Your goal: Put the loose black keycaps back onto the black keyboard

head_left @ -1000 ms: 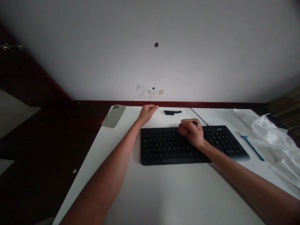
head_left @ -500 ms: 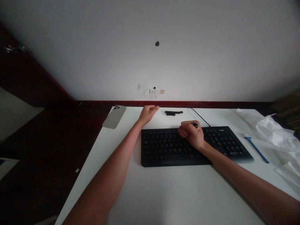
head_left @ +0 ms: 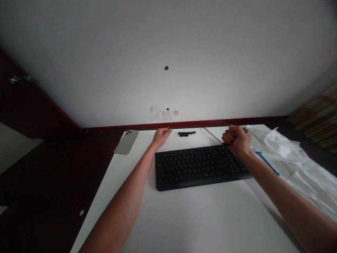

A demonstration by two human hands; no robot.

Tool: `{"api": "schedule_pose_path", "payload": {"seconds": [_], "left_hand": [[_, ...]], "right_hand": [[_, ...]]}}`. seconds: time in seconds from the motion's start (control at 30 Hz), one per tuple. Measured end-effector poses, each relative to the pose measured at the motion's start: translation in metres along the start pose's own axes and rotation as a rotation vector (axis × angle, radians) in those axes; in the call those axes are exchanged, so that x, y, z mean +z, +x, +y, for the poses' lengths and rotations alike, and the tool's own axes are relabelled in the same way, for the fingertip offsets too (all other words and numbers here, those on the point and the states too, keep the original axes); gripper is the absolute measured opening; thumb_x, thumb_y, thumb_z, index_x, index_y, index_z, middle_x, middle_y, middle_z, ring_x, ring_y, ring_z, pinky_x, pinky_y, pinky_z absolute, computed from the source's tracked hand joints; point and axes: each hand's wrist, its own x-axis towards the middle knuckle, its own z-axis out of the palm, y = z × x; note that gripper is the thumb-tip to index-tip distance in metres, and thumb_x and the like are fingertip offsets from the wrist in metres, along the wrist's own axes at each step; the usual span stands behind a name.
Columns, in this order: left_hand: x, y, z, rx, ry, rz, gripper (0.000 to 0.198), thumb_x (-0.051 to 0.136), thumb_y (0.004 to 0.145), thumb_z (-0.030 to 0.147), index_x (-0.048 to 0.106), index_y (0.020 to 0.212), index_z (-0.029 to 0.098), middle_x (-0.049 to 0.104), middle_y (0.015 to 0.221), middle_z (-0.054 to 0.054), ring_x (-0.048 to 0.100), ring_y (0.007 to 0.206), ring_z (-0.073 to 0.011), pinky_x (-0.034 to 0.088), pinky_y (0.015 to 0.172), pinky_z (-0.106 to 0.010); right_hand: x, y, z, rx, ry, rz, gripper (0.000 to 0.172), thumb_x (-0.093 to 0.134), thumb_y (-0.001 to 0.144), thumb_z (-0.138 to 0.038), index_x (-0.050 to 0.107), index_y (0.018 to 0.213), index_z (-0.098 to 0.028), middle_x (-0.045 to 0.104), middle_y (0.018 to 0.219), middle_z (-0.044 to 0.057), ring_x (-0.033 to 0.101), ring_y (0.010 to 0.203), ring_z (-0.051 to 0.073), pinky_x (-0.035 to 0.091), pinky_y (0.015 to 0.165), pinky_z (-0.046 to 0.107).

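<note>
A black keyboard (head_left: 189, 167) lies on the white table (head_left: 184, 214). My right hand (head_left: 238, 140) is a fist raised over the keyboard's right end, closed on small black pieces (head_left: 245, 129) that look like keycaps and peek out on its thumb side. Beyond the keyboard's far left corner, my left hand (head_left: 160, 137) is closed in a pinch near the table's far edge. A tiny dark speck shows at its fingertips, too small to name. Just right of that hand, several black keycaps (head_left: 186, 134) sit in short rows.
A pale phone (head_left: 126, 142) rests at the table's far left corner. On the right lie a blue stick-like tool (head_left: 267, 163) and crumpled white plastic sheeting (head_left: 295, 154). The keyboard's cable (head_left: 212, 135) runs to the far edge, before a wall with sockets (head_left: 171, 112).
My right hand has moved right and away from me, from the keyboard's middle to its right end, still closed. My left hand stays by the far edge. The camera view has tilted up and shifted.
</note>
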Motion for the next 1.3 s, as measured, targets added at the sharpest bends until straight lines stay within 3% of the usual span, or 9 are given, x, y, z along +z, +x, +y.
{"api": "schedule_pose_path", "payload": {"seconds": [0.17, 0.23, 0.27, 0.37, 0.5, 0.83, 1.1, 1.3], "left_hand": [[0.005, -0.003, 0.010, 0.038, 0.228, -0.164, 0.035, 0.060, 0.089, 0.042, 0.046, 0.065, 0.020, 0.038, 0.059, 0.006, 0.037, 0.058, -0.0115, 0.026, 0.060, -0.026], [0.008, -0.005, 0.018, 0.075, 0.364, -0.227, 0.012, 0.062, 0.086, 0.032, 0.060, 0.082, 0.021, 0.045, 0.059, 0.006, 0.042, 0.058, -0.0129, 0.028, 0.061, -0.026], [0.009, -0.006, 0.023, 0.094, 0.423, -0.252, 0.011, 0.062, 0.085, 0.027, 0.065, 0.094, 0.022, 0.048, 0.060, 0.006, 0.044, 0.058, -0.0139, 0.030, 0.061, -0.026], [0.011, -0.009, 0.034, 0.127, 0.543, -0.313, 0.044, 0.062, 0.085, 0.021, 0.066, 0.128, 0.027, 0.055, 0.065, 0.004, 0.051, 0.061, -0.0165, 0.035, 0.064, -0.028], [0.011, -0.010, 0.041, 0.140, 0.615, -0.354, 0.057, 0.059, 0.088, 0.020, 0.062, 0.144, 0.030, 0.067, 0.078, -0.001, 0.061, 0.071, -0.0195, 0.044, 0.073, -0.029], [0.014, -0.013, 0.045, 0.132, 0.704, -0.356, 0.044, 0.058, 0.093, 0.023, 0.070, 0.134, 0.030, 0.076, 0.092, -0.005, 0.070, 0.087, -0.0237, 0.051, 0.086, -0.033], [0.016, -0.012, 0.040, 0.180, 0.698, -0.255, 0.012, 0.068, 0.093, 0.030, 0.078, 0.100, 0.027, 0.073, 0.100, -0.006, 0.067, 0.091, -0.0239, 0.048, 0.082, -0.032], [0.016, -0.011, 0.039, 0.223, 0.714, -0.212, 0.009, 0.068, 0.092, 0.026, 0.077, 0.095, 0.024, 0.070, 0.110, -0.006, 0.066, 0.098, -0.0229, 0.048, 0.083, -0.031]], "right_hand": [[-0.040, 0.015, 0.008, -0.066, -0.026, 0.153, 0.057, 0.076, 0.073, -0.026, 0.022, 0.055, -0.024, 0.017, 0.045, -0.009, 0.014, 0.038, 0.006, 0.010, 0.033, 0.027], [-0.045, 0.019, 0.011, -0.061, -0.021, 0.174, 0.056, 0.077, 0.071, -0.027, 0.023, 0.056, -0.024, 0.018, 0.046, -0.009, 0.015, 0.038, 0.006, 0.011, 0.033, 0.026], [-0.045, 0.021, 0.012, -0.052, -0.021, 0.180, 0.056, 0.077, 0.071, -0.026, 0.024, 0.056, -0.024, 0.019, 0.045, -0.009, 0.016, 0.038, 0.006, 0.011, 0.033, 0.026], [-0.043, 0.023, 0.014, -0.020, -0.021, 0.191, 0.053, 0.075, 0.071, -0.024, 0.025, 0.055, -0.024, 0.020, 0.045, -0.009, 0.017, 0.038, 0.005, 0.012, 0.032, 0.025], [-0.041, 0.022, 0.014, -0.006, -0.018, 0.185, 0.052, 0.074, 0.073, -0.023, 0.024, 0.055, -0.024, 0.020, 0.047, -0.009, 0.017, 0.038, 0.005, 0.014, 0.032, 0.024], [-0.041, 0.022, 0.014, 0.008, -0.012, 0.203, 0.051, 0.073, 0.072, -0.023, 0.025, 0.057, -0.024, 0.021, 0.047, -0.009, 0.017, 0.039, 0.005, 0.013, 0.032, 0.025], [-0.035, 0.016, 0.013, -0.025, -0.008, 0.180, 0.052, 0.073, 0.072, -0.023, 0.023, 0.058, -0.026, 0.019, 0.047, -0.010, 0.015, 0.039, 0.006, 0.012, 0.032, 0.026], [-0.036, 0.017, 0.017, 0.037, -0.007, 0.111, 0.052, 0.075, 0.070, -0.025, 0.025, 0.056, -0.026, 0.021, 0.044, -0.009, 0.016, 0.038, 0.006, 0.010, 0.033, 0.026]]}}
